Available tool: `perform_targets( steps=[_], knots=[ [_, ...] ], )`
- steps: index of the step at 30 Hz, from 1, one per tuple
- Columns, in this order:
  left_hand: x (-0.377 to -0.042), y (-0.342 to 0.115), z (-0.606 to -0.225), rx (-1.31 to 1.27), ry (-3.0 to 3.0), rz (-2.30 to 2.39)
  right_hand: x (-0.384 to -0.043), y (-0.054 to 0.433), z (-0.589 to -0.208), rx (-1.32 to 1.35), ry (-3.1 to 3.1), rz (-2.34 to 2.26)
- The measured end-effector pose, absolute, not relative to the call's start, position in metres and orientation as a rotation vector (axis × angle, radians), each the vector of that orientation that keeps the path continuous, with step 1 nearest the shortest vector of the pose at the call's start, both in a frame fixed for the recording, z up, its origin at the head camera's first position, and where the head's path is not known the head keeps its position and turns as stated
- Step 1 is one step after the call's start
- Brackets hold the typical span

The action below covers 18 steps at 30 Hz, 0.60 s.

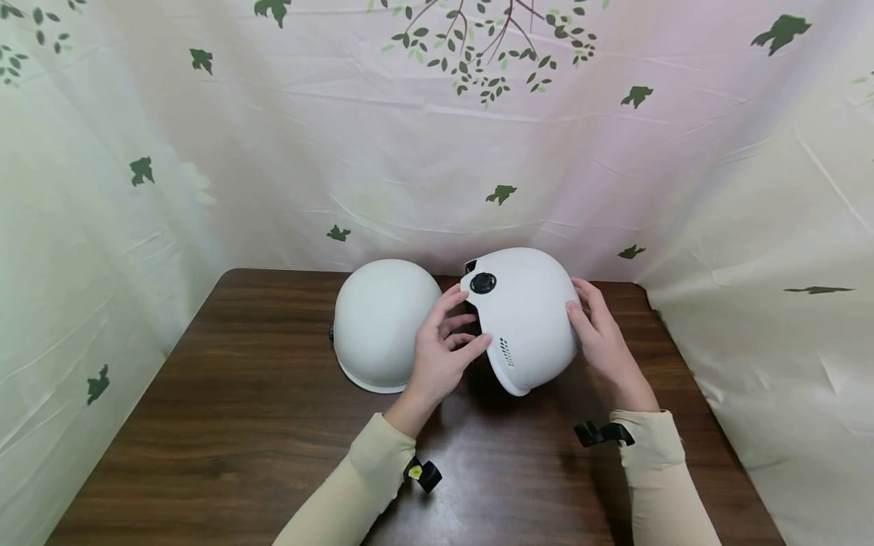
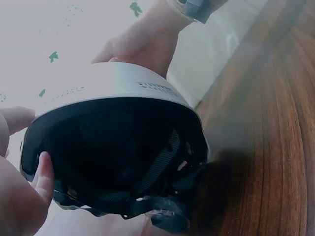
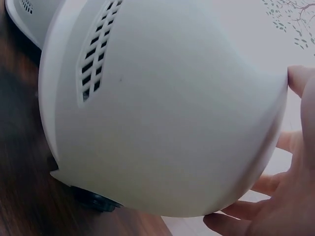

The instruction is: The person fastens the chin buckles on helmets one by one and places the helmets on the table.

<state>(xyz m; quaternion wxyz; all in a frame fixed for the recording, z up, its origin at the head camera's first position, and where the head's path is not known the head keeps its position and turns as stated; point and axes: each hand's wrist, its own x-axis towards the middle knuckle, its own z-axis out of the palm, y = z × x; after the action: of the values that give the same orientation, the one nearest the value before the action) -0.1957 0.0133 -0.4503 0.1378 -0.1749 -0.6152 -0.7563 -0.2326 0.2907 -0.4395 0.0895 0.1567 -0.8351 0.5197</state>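
Note:
A white helmet point(image 1: 532, 318) is tipped on its side above the table, held between both hands. Its dark padded inside point(image 2: 108, 147) faces my left hand point(image 1: 437, 355), which grips the rim with the thumb outside and fingers reaching into the opening. A round black fitting point(image 1: 482, 283) sits near that edge. On the other side, my right hand point(image 1: 604, 349) holds the smooth crown, its fingers spread around the curve in the right wrist view. Small vent slots point(image 3: 96, 59) run along the shell. Straps hang at the opening in the left wrist view.
A second white helmet point(image 1: 382, 322) rests dome up on the brown wooden table point(image 1: 225, 425), just left of the held one. A pale curtain point(image 1: 287, 152) with green leaf and bird prints hangs behind the table and along its sides.

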Motion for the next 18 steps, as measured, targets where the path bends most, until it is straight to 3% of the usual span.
perform_targets(
  steps=[18],
  knots=[
    [-0.191,0.023,-0.447,-0.497,-1.773,-2.242,-0.218,0.279,-0.41,0.605,-2.406,1.071]
  ],
)
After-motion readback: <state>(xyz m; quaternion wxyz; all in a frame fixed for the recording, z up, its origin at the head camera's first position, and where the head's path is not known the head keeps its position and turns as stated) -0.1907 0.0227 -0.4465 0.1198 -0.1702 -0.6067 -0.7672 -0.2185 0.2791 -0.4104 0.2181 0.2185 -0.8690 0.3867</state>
